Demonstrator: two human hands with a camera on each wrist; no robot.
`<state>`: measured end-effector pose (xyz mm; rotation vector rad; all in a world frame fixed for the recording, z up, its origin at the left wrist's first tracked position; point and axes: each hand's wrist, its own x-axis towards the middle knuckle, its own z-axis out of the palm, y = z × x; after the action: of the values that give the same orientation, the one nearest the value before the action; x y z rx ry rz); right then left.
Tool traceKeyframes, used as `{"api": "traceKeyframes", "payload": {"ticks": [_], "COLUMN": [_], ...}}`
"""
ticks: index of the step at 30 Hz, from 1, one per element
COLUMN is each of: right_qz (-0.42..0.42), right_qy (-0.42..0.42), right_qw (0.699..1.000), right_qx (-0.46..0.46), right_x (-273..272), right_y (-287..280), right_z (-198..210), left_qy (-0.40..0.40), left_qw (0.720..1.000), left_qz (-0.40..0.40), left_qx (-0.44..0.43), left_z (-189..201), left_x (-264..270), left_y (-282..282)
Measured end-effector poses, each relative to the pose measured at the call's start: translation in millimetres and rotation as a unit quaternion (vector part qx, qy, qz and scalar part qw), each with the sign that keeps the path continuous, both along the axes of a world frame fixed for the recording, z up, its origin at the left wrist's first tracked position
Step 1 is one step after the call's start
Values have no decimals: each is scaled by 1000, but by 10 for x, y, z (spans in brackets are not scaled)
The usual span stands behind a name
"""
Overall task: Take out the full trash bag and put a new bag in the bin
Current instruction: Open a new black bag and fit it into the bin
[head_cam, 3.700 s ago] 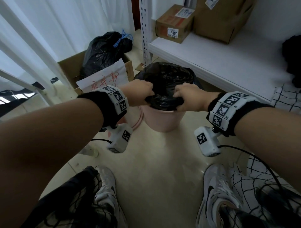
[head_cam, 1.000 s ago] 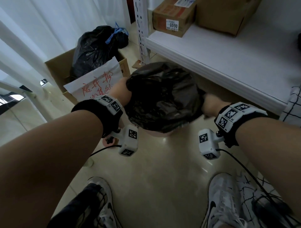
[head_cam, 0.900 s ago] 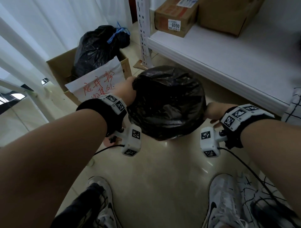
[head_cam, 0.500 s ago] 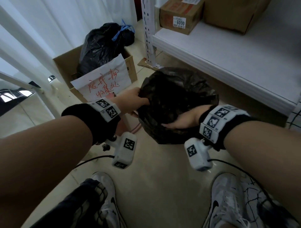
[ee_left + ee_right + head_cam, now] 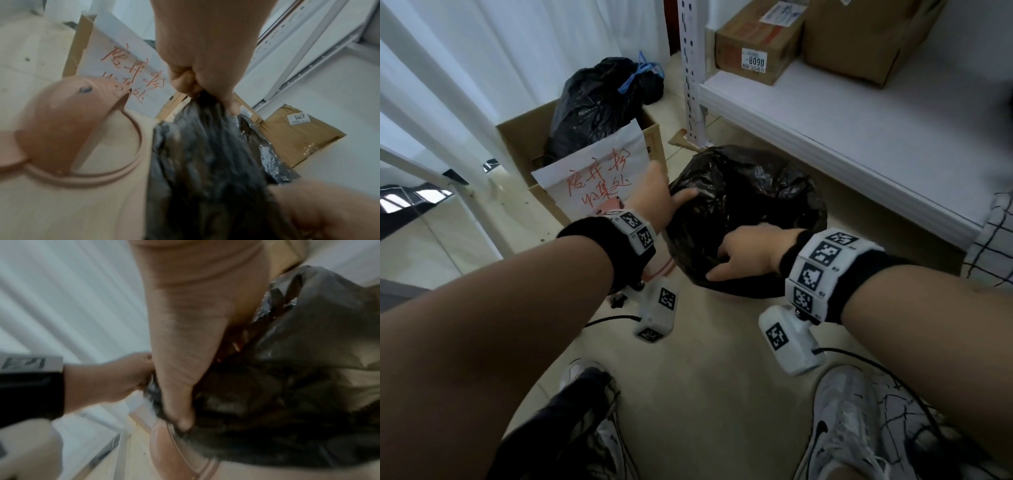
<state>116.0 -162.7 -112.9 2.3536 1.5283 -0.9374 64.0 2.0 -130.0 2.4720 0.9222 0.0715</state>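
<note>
The full black trash bag hangs above the floor, out of the pink bin. My left hand grips the bag's bunched top at its left side; the left wrist view shows a fist closed on the gathered plastic. On the bag's near side, my right hand pinches folds of plastic with curled fingers. The bin stands below and to the left of the bag. In the head view only a pink sliver of it shows behind my left wrist.
A cardboard box at the back left holds another tied black bag and a white sign with red writing. A white shelf with cardboard boxes runs along the right. White curtains hang left. My shoes are on the near floor.
The bag has been lifted out of the bin and shifted right. My right hand moved from the bag's far right side to its near side and took hold. The left hand kept its grip.
</note>
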Motion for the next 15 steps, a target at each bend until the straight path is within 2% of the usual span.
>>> {"api": "traceKeyframes", "payload": {"ticks": [2, 4, 6, 9, 11, 15], "right_qz": [42, 21, -33, -81, -85, -89], "right_qy": [-105, -115, -90, -105, -148, -212], "right_qw": [991, 984, 979, 961, 953, 961], "right_qx": [69, 131, 179, 244, 251, 154], "right_x": [18, 40, 65, 99, 188, 542], "right_y": [10, 14, 13, 46, 73, 17], "right_z": [-56, -100, -121, -127, -122, -88], "left_qy": [-79, -102, -91, -16, 30, 19], "left_qw": [995, 983, 968, 950, 949, 950], "left_qz": [12, 19, 20, 20, 19, 32], "left_qx": [-61, -151, -233, -310, -312, -310], "left_z": [-7, -20, -32, -18, 4, 22], "left_x": [-12, -34, -63, -87, -72, 79], "left_y": [32, 84, 101, 66, 30, -54]}}
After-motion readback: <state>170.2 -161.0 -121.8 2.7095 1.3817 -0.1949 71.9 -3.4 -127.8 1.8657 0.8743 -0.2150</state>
